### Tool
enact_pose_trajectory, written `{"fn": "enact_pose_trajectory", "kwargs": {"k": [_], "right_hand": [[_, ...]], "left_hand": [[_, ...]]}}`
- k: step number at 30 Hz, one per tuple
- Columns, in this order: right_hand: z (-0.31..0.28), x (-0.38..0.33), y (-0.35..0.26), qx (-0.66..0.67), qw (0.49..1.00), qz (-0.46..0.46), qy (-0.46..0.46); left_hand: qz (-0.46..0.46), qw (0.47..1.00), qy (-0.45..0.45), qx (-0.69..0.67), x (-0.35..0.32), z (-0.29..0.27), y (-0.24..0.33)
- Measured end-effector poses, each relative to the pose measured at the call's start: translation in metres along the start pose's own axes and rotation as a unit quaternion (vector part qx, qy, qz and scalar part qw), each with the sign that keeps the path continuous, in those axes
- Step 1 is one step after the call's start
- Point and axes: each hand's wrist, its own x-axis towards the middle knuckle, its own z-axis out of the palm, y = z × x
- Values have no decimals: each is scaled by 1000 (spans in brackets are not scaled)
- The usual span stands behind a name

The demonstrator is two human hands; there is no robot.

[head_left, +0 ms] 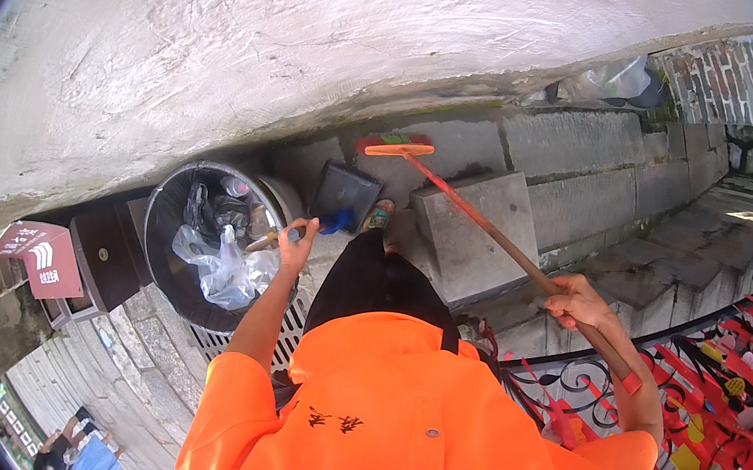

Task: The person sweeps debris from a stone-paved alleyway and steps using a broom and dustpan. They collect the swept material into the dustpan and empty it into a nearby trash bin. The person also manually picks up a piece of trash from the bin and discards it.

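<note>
Dustpan point(345, 195) held by left hand point(296, 245) near bin point(204, 241) at 9 o'clock, looks empty; right hand point(577, 304) grips broom point(457, 203); stone steps point(637, 279) at 3 o'clock likely remain.

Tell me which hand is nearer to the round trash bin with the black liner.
Left. The left hand grips the dustpan handle right beside the trash bin rim. The right hand holds the broom handle far off to the right.
</note>
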Motion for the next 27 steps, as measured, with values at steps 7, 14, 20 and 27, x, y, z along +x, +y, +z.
{"fn": "enact_pose_trajectory", "kwargs": {"k": [7, 14, 20, 27], "right_hand": [[-26, 19, 9, 11, 985, -1, 172], [38, 114, 15, -108, 980, -16, 167], [108, 82, 34, -232, 972, -39, 11], [48, 9, 18, -119, 992, 3, -35]], "left_hand": [[45, 997, -68, 16, 58, 16, 34], [60, 991, -111, 43, 104, 25, 30], [28, 989, -135, 58, 116, 19, 31], [35, 990, -116, 73, 114, 13, 31]]}}
